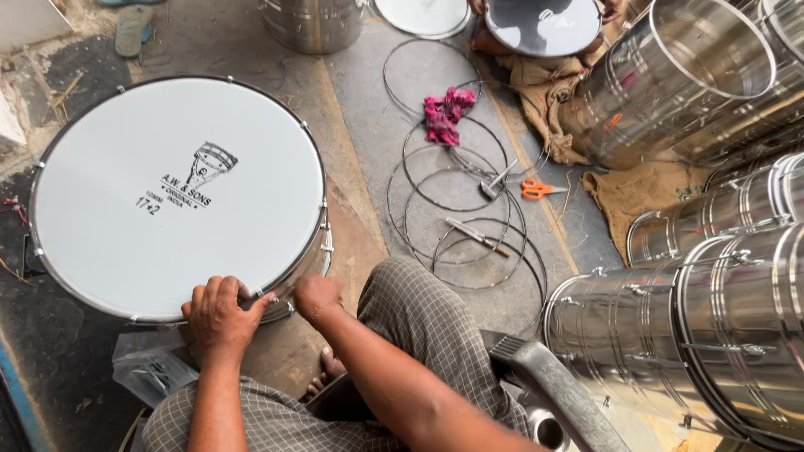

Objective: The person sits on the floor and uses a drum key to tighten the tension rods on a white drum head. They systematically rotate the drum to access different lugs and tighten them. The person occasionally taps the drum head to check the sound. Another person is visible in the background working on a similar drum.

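The left hand (219, 316) lies with its fingers curled over the near edge of the drum (176, 197), pressing on the metal rim where the white skin meets the shell. The right hand (316, 297) is just beside it, closed narrow at the same rim; it may pinch a small fitting or tool there, but I cannot tell what is between the fingers. The two hands are almost touching each other.

The drum stands on the floor at the left, in front of the seated person, with its white skin facing up. The skin looks flat and already seated inside the hoop all around, so I judge that the head is mounted and the work now is at the fittings on the near side. How many fittings are finished I cannot see, because most of the shell is hidden under the skin.

To the right of the knee (419, 310), thin wire hoops (456, 213) lie overlapping on the grey floor, with a pink cloth (446, 113), orange scissors (536, 189) and a small metal tool (477, 238) among them. Further right, shiny steel shells (712, 310) lie on their sides without skins, some on brown sacking (628, 197). At the far edge another white drum head (423, 15) shows partly.
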